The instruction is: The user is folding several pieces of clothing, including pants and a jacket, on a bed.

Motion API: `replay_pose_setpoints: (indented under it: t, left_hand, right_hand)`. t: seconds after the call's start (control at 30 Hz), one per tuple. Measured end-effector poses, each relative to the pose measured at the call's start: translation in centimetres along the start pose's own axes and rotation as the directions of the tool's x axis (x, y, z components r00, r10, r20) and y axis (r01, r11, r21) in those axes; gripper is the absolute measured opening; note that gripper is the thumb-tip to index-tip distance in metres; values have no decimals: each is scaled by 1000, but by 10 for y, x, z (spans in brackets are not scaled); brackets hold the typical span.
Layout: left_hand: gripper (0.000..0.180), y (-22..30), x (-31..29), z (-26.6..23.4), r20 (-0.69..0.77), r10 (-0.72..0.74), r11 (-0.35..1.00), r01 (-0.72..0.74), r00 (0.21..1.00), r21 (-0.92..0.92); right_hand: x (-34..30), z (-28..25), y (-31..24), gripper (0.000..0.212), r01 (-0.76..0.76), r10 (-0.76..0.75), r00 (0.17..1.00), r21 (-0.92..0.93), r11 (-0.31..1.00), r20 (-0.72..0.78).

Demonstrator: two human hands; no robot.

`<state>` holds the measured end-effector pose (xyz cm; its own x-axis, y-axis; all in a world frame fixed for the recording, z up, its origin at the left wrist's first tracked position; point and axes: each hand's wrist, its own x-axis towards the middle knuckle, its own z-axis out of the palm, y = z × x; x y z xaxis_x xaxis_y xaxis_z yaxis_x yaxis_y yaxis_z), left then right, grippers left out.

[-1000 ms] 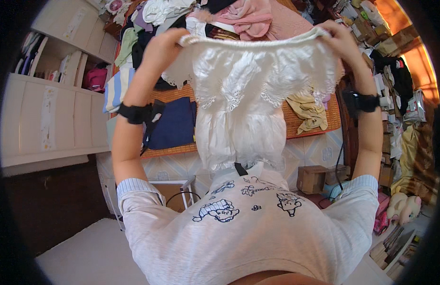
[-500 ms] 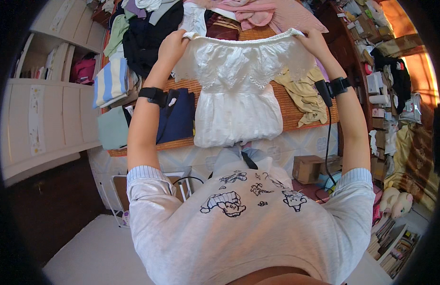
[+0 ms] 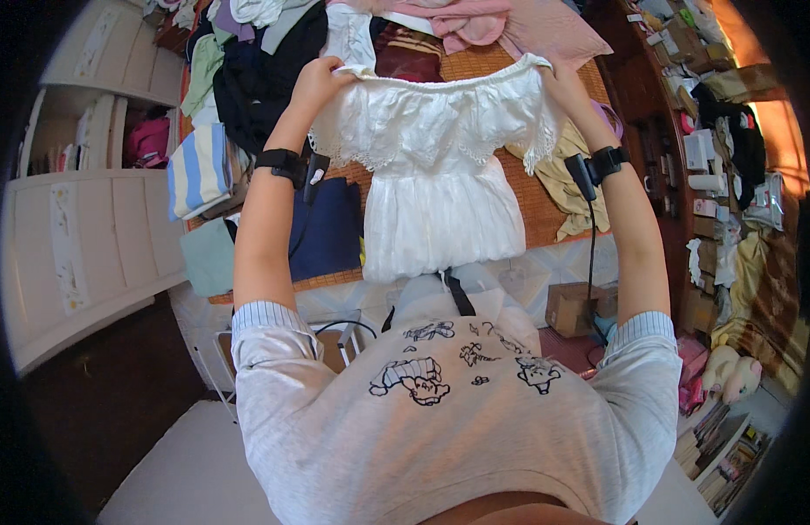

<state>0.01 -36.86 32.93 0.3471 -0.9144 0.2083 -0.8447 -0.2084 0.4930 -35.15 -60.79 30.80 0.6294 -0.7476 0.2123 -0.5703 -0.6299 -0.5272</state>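
Observation:
A white off-shoulder dress (image 3: 444,210) with a lace-edged ruffle hangs stretched between my two hands, its gathered skirt towards me. My left hand (image 3: 324,81) pinches one end of the elastic neckline. At the other end, my right hand (image 3: 562,87) is closed on the neckline's edge. Under and beyond the dress lies a woven bamboo mat (image 3: 462,63). To the left of the skirt sits a folded navy cloth (image 3: 330,229). A crumpled tan garment (image 3: 573,188) shows on the right, partly covered by the ruffle.
Piled clothes lie at the far side, including black fabric (image 3: 260,83) and a pink garment (image 3: 457,22). A blue-and-white striped folded cloth (image 3: 200,171) is at the left. White cabinets (image 3: 107,236) flank the left; a cluttered shelf (image 3: 685,131) stands right. A cardboard box (image 3: 573,306) is lower right.
The ruffle has swung down and bunched, and its lace edge now hangs more plainly. The hands have come slightly closer together, still gripping the neckline.

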Motion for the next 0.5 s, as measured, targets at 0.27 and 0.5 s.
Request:
replay_pose_setpoints:
  t: [0.27, 0.5]
  left_hand:
    - [29, -52, 28, 54, 166, -115, 986, 133, 979, -100]
    - [30, -67, 42, 126, 38, -177, 982, 174, 983, 75]
  right_hand:
    - [7, 58, 19, 29, -66, 66, 998, 13, 998, 16]
    - [28, 118, 44, 33, -225, 219, 974, 130, 966, 57]
